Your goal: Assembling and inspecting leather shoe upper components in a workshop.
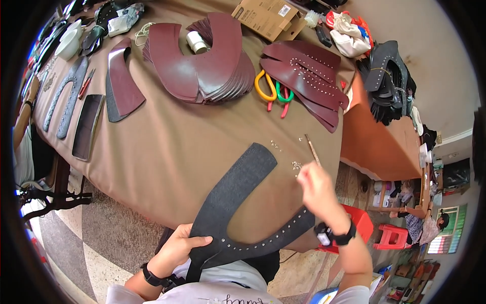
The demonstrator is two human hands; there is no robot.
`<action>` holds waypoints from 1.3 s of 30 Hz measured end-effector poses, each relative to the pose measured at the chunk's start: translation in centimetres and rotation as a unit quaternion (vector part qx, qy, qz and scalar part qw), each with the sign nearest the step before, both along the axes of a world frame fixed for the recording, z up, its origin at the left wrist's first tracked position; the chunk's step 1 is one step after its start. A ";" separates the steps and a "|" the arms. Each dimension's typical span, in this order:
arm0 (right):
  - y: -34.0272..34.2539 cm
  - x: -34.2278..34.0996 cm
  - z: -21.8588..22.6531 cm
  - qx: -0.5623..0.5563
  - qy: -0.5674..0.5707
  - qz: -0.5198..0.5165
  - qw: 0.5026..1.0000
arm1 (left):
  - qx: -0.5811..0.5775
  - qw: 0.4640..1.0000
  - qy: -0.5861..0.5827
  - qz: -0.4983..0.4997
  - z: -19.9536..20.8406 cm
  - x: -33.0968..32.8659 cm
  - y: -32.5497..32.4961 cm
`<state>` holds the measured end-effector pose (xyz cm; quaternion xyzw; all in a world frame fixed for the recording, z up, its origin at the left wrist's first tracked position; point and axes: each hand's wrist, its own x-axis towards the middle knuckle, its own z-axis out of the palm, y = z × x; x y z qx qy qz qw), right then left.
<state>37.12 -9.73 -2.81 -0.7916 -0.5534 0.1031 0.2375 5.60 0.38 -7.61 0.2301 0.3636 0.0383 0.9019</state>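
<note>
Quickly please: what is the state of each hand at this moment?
Left hand: closed on the dark grey U-shaped leather piece, holding its bend.
Right hand: fingers pinched around a thin stick tool.

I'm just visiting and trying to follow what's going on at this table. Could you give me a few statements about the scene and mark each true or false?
1. The left hand grips a dark U-shaped piece. True.
2. The right hand holds scissors. False: it pinches a thin stick-like tool; the scissors, with yellow, green and red handles, lie further up the table.
3. A stack of maroon pieces lies on the table. True.
4. The table is covered in white cloth. False: the cover is brown.
5. Both wrists are bare. False: each wears a black band.
</note>
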 end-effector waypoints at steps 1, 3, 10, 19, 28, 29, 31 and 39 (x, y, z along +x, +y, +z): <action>0.9 1.6 0.2 0.007 0.004 -0.030 1.000 | 0.005 1.000 -0.003 -0.003 0.0 0.0 0.0; 2.9 4.8 -0.5 0.023 -0.005 -0.058 0.998 | 0.007 1.000 0.000 -0.007 0.0 -0.1 0.0; 2.7 6.8 -1.2 0.037 0.063 -0.106 0.992 | 0.005 1.000 -0.007 0.003 0.1 0.2 0.2; -0.5 0.6 -2.5 0.011 0.145 -0.081 0.986 | 0.017 1.000 -0.005 -0.003 0.1 -0.3 -0.2; -1.2 2.2 -4.2 0.058 0.109 -0.088 0.988 | 0.006 0.999 -0.032 0.018 0.6 0.4 -0.4; -1.1 2.4 -4.3 0.059 0.114 -0.083 0.988 | 0.008 0.999 -0.028 0.023 0.6 0.3 -0.6; -0.9 2.5 -4.3 0.038 0.097 -0.070 0.992 | -0.009 0.999 -0.041 0.026 0.6 0.1 -0.9; -2.1 -1.9 0.2 0.029 0.025 0.050 0.998 | 0.013 0.997 -0.069 0.014 0.0 -0.5 -2.0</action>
